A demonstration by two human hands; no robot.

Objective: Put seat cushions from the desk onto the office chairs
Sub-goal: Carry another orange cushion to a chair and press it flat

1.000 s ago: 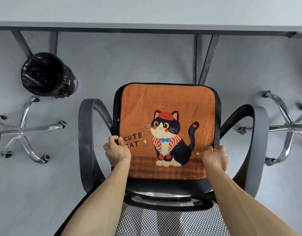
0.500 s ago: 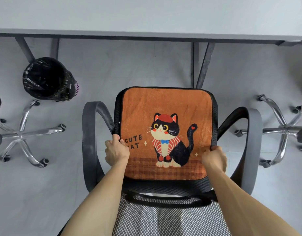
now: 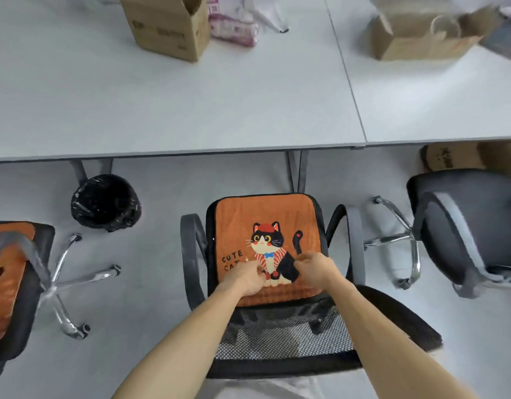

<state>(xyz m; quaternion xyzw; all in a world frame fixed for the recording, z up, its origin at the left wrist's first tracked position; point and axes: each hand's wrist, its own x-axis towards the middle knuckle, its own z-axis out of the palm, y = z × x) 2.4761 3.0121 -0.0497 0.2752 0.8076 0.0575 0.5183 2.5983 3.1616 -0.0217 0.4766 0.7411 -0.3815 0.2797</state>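
Observation:
An orange seat cushion point(image 3: 266, 220) with a cat picture and the words "CUTE CAT" lies flat on the seat of the middle office chair point(image 3: 191, 254), between its armrests. My left hand point(image 3: 244, 276) and my right hand point(image 3: 314, 267) hover over the near half of the cushion, fingers loosely curled, holding nothing. Another orange cushion point(image 3: 4, 283) lies on the chair at the far left point(image 3: 44, 254). The dark chair on the right point(image 3: 473, 226) has a bare seat. The white desk point(image 3: 191, 105) in front carries no cushion that I can see.
A black-lined waste bin point(image 3: 104, 201) stands under the desk, left of the middle chair. On the desk are a cardboard box point(image 3: 168, 24), a pink package point(image 3: 234, 27) and an open box point(image 3: 415, 36). Another carton point(image 3: 461, 156) sits under the desk at right.
Both hands have let go of the cushion's side edges and moved inward over its middle. My view has lifted, so the desk top and the neighbouring chairs now show.

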